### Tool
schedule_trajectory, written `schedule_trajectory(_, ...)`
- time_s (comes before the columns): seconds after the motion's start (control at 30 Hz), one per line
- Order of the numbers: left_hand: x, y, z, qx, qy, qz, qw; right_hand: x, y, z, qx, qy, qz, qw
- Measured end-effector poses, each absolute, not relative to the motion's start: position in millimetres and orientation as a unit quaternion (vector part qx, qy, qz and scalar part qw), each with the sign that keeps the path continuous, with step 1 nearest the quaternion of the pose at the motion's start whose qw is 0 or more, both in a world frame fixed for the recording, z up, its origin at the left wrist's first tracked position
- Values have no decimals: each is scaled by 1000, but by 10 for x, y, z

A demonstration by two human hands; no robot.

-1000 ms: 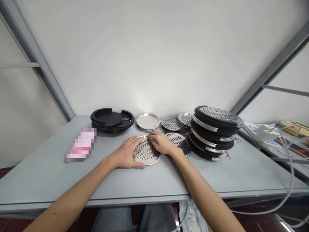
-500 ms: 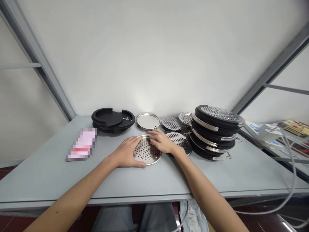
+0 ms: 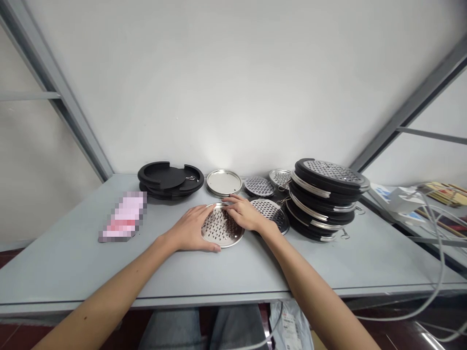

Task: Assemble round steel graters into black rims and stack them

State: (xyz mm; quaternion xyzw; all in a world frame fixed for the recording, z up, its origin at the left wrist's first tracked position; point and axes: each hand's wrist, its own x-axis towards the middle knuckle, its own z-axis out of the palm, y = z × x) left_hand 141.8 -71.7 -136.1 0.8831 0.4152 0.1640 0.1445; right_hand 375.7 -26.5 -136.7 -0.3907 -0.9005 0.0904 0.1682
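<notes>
A round perforated metal disc (image 3: 221,230) lies flat on the grey table (image 3: 226,272) in front of me. My left hand (image 3: 189,229) cups its left rim, fingers curved along the far edge and thumb at the near edge. My right hand (image 3: 245,213) rests on the disc's far right part, fingers bent and touching the far rim. A second perforated disc (image 3: 273,212) lies just right of my right hand.
A stack of black rings fitted with perforated metal discs (image 3: 326,197) stands at the right. Black ring parts (image 3: 170,178), plain metal lids (image 3: 224,182) and small perforated discs (image 3: 259,186) line the back wall. A pink packet (image 3: 124,216) lies left. Cables (image 3: 430,272) hang at the right edge.
Almost nothing has changed. My right hand's fingers have shifted slightly along the disc's far rim; the left hand and the disc stay in place.
</notes>
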Motion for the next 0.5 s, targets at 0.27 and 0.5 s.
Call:
schedule_trajectory(0.27,1423,-720,-1387,883,419,155,145,3720,-281,-1326,-405,-894,92,171)
schedule_trajectory(0.5,1422,-725,-1384,887,413,151,139,3704,-337,-1297,-408,-887,92,196)
